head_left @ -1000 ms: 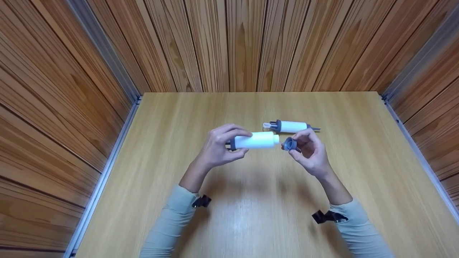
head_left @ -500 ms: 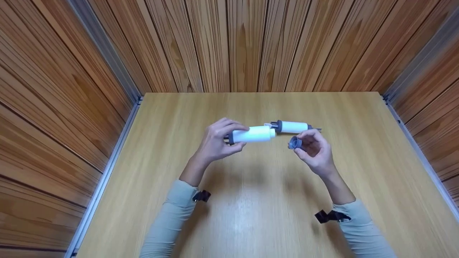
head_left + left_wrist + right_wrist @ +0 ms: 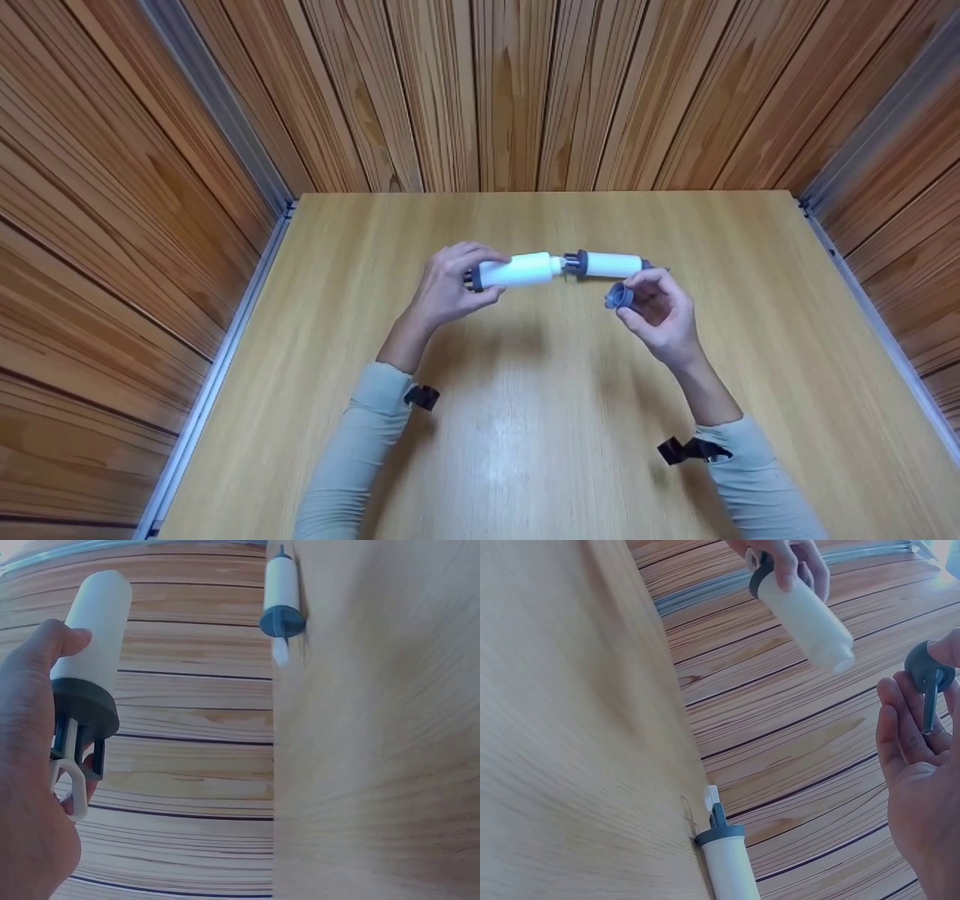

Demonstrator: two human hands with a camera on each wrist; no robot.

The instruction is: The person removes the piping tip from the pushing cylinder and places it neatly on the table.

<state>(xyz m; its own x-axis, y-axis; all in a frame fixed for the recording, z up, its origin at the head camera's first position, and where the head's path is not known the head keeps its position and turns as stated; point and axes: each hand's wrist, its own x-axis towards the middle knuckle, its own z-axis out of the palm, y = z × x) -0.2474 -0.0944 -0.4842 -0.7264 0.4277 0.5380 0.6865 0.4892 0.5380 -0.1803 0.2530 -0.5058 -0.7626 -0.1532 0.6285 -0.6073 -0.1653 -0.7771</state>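
Note:
My left hand (image 3: pixel 442 285) grips a white syringe-like cylinder (image 3: pixel 521 270) near its dark grey collar, holding it above the table. A white loop handle (image 3: pixel 76 791) sticks out behind the collar in the left wrist view. The cylinder's narrower neck points right and is uncovered. Between thumb and fingers, my right hand (image 3: pixel 664 322) pinches a dark grey cap (image 3: pixel 619 295), hollow side towards the cylinder. Its thin spout (image 3: pixel 930 705) shows in the right wrist view. Cap and cylinder are apart.
A second white cylinder (image 3: pixel 615 265) of the same kind lies on the wooden table (image 3: pixel 510 450), its handle end to the left and a grey spout at the right. Wood-panelled walls (image 3: pixel 510 97) stand behind and at both sides.
The cylinder in my left hand has moved away from the cap, leftwards and towards the back of the table. The right hand shifted slightly right with the cap still pinched.

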